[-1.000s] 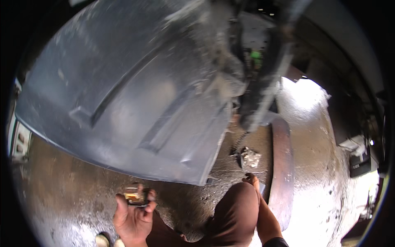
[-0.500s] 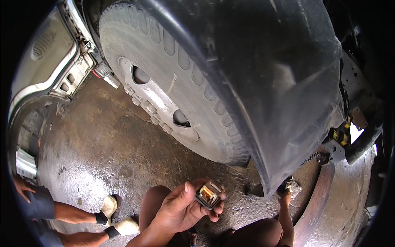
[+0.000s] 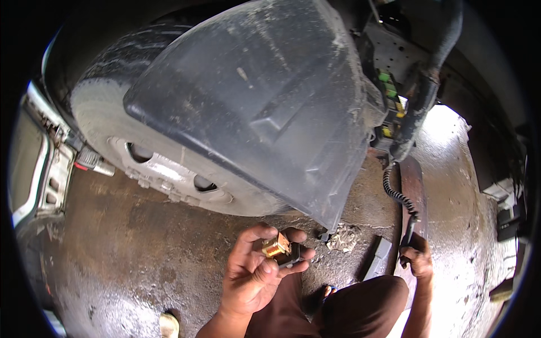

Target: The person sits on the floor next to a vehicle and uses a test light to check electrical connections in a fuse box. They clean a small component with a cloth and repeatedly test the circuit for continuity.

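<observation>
My left hand (image 3: 251, 276) is closed around a small relay with its insides bare, lifted above my knees. Its copper coil (image 3: 276, 246) shows between thumb and fingers, with a black base (image 3: 289, 257) beside it. Off to the right, my right hand (image 3: 418, 256) grips a slim dark probe (image 3: 408, 230) held upright. From the probe's upper end a black coiled cord (image 3: 396, 192) runs up to a fuse block (image 3: 389, 90) with green and yellow fuses. Where the cord ends there is hidden.
A large tyre (image 3: 107, 112) and black mudguard (image 3: 253, 96) stand ahead. A thick dark pipe (image 3: 420, 107) hangs at the right. A crumpled rag (image 3: 344, 239) and long grey plastic piece (image 3: 377, 259) lie on the floor. Another person's shoe (image 3: 169, 325) shows at lower left.
The view has swung right. My right hand has left the rag's side and now holds the corded probe. The relay has turned in my left hand. The other person is mostly out of view.
</observation>
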The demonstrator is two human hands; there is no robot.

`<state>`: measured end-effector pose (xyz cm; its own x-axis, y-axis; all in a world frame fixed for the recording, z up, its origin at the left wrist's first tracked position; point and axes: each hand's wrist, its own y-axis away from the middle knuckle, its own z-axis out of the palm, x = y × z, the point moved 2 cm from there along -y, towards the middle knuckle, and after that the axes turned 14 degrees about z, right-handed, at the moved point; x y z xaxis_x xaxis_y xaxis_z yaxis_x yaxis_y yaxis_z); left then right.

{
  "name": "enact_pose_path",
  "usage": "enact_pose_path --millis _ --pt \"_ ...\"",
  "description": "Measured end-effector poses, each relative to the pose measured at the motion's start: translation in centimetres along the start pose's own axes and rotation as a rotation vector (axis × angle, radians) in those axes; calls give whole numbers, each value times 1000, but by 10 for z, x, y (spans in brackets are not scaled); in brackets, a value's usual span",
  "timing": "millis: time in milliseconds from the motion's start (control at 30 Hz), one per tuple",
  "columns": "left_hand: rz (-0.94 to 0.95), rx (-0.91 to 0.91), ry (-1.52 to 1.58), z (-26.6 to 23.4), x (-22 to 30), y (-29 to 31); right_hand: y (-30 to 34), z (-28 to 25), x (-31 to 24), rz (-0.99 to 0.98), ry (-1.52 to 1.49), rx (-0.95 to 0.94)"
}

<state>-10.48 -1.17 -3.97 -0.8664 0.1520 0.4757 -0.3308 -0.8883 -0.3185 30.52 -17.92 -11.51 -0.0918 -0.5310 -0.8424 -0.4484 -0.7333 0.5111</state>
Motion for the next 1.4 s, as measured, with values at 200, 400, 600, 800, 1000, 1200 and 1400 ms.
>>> enact_pose_path --millis 200,400,600,800,1000,1200,1400 --pt "-107 -13 -27 -1 -23 -6 89 51 -39 -46 -328 -287" --pt "-95 -108 2 2 -55 2 139 137 -59 -258 -814 -303" --pt "45 -137 -182 18 -68 4 121 189 -83 -400 -1036 -188" --pt "38 -153 -356 27 -86 13 111 181 -76 -598 -650 -49" --pt "83 -133 -502 42 -100 22 119 164 -75 -646 -490 78" --pt "95 -34 -540 64 -101 22 132 157 -87 -811 -281 106" --pt "147 -195 -516 75 -114 23 143 141 -87 -818 -295 139"
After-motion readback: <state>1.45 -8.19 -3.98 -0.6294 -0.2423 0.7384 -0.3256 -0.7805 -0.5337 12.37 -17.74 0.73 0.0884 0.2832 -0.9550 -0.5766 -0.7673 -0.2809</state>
